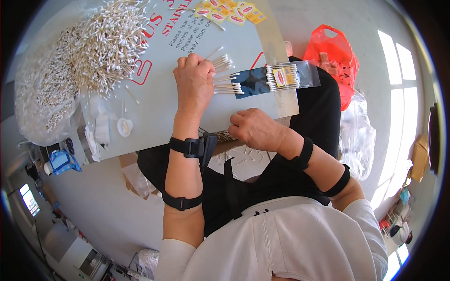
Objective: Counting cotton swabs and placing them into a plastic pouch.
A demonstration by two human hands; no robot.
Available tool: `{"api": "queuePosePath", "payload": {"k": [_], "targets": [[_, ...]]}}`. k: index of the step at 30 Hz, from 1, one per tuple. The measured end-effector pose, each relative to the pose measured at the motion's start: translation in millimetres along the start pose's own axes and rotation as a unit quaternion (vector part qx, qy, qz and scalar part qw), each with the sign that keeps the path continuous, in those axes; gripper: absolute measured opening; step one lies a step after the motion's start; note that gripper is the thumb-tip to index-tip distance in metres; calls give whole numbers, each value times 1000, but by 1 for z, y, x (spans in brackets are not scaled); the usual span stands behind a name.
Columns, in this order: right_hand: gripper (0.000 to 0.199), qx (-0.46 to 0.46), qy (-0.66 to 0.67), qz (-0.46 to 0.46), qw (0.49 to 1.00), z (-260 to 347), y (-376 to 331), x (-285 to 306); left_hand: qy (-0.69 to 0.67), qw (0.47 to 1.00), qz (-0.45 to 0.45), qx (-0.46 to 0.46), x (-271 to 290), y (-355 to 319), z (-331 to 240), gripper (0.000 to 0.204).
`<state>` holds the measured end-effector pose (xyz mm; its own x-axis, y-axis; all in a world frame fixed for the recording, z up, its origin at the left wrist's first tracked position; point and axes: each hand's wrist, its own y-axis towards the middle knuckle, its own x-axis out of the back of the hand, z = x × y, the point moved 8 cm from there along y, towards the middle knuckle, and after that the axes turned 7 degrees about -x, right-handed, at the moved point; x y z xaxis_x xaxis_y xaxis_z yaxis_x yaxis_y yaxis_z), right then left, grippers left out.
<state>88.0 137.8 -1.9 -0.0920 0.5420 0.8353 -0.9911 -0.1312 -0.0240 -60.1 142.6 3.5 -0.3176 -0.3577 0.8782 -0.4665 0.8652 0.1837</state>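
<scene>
My left hand (193, 82) is on the tabletop, its fingers curled over a loose group of cotton swabs (227, 86). Their white tips fan out to the right from beneath it. At the front edge of the table, my right hand (255, 129) is closed with the fingers bent in; whatever it may hold is hidden. Just beyond it lies a flat clear plastic bag (307, 75), with a neat row of swabs (269, 77) and a small yellow label card (283, 77) on it. A dark patch (251, 82) shows between the loose swabs and that row.
A large heap of cotton swabs (112, 42) spills from a clear sack (28, 103) at the far left. Several yellow cards (232, 10) lie at the back. A small white cup (124, 127) stands near the left edge. A red plastic bag (333, 61) sits beyond my knee.
</scene>
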Motion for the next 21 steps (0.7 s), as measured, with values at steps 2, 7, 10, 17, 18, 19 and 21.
{"api": "queuePosePath", "payload": {"k": [2,7,10,17,18,19,21], "targets": [[6,-22,15,-20,999,-6,0,6,7,1000,-4,-10,0,1,-2,12],[11,-104,87,-65,989,-26,-1,24,-15,999,-43,3,6,1,-3,20],[14,-158,174,-123,964,-37,-1,32,-23,995,-92,38,8,5,10,25],[11,-255,310,-227,887,-63,-2,31,-27,999,24,40,-9,13,10,27],[12,-284,344,-298,844,-75,-7,36,-15,999,14,26,-7,10,4,31],[12,-284,345,-299,843,-79,-3,35,-3,1000,5,13,-5,6,-2,35],[16,-268,387,-424,774,-95,-8,46,12,999,-32,-6,0,-2,-12,39]]}}
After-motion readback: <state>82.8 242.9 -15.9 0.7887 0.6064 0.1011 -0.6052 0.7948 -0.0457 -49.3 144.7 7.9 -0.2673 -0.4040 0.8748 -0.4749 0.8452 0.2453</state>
